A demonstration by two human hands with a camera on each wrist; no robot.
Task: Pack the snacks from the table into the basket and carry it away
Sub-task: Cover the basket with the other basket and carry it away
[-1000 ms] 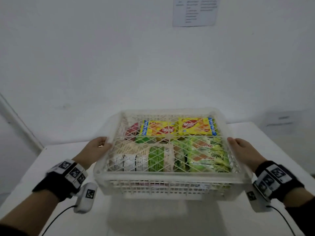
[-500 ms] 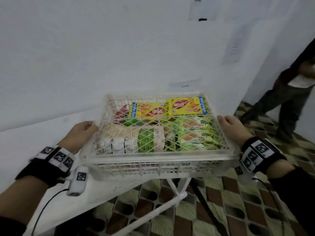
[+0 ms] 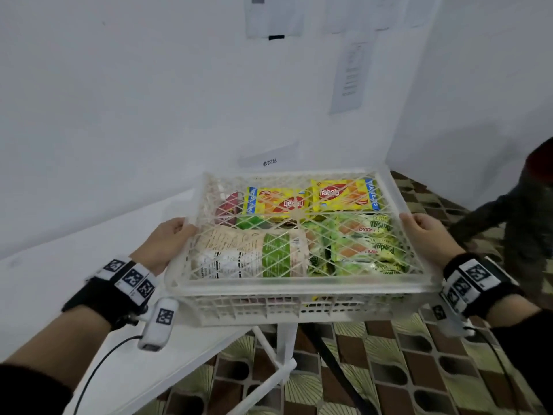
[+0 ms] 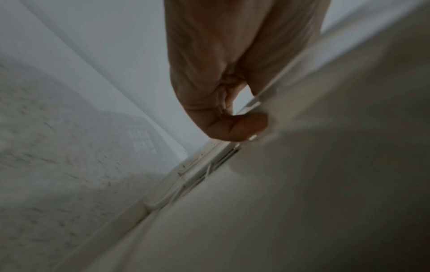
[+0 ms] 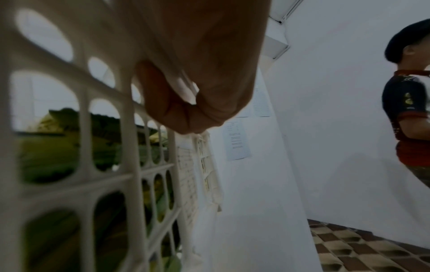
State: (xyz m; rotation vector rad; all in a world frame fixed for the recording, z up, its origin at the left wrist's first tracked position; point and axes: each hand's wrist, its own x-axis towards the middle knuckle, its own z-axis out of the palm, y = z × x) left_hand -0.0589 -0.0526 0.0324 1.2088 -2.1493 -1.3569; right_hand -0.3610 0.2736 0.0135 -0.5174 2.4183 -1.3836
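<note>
The white lattice plastic basket [image 3: 299, 290], covered by a lattice lid, is held in the air, its left part over the corner of the white tabletop [image 3: 74, 241], the rest over the brown and green patterned floor [image 3: 404, 369]. Its long axis runs left to right, level, the far side close to the white wall [image 3: 149, 100]. Right of the basket stands another person [image 3: 520, 223], near its right end. The left hand [image 3: 163, 242] grips the left rim, fingers [image 4: 237, 127] curled under it. The right hand [image 3: 428, 235] grips the right rim, fingers [image 5: 177, 110] curled likewise. Yellow, green and beige snack packets [image 3: 344, 194] fill the basket.
</note>
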